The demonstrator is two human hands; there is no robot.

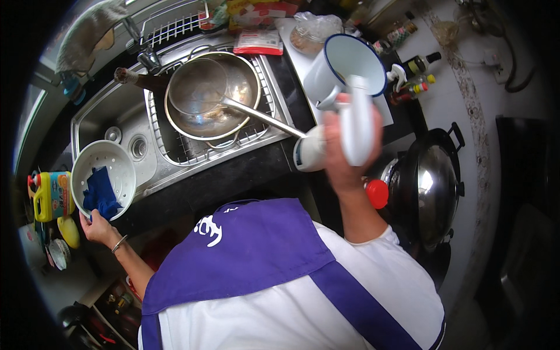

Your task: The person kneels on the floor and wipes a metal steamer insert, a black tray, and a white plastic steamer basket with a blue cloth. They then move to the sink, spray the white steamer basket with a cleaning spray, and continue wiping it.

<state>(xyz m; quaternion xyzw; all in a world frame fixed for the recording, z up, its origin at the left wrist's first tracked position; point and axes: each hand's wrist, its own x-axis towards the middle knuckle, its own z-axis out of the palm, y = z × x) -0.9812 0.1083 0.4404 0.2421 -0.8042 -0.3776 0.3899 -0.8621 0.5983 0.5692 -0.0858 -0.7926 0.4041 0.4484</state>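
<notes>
At the sink's left end my left hand [98, 227] grips the rim of a white perforated colander [120, 170]. A crumpled blue cloth [100, 186] lies inside it, close to my thumb. My right hand [339, 157], blurred, is closed around a white plastic object [359, 131]; its exact kind is unclear. Just left of that hand, a pale cylindrical container [311, 151] is partly hidden. Beside it ends the metal handle [262, 117] of a round strainer [199, 85], which rests across a steel two-handled pan [245, 72].
The pan sits on a wire rack [188, 155] over the steel sink [146, 170]. A blue-rimmed white enamel mug [317, 78] stands beyond my right hand. A lidded wok [431, 188] and red cap [377, 194] are at right; a yellow jug [43, 197] is far left.
</notes>
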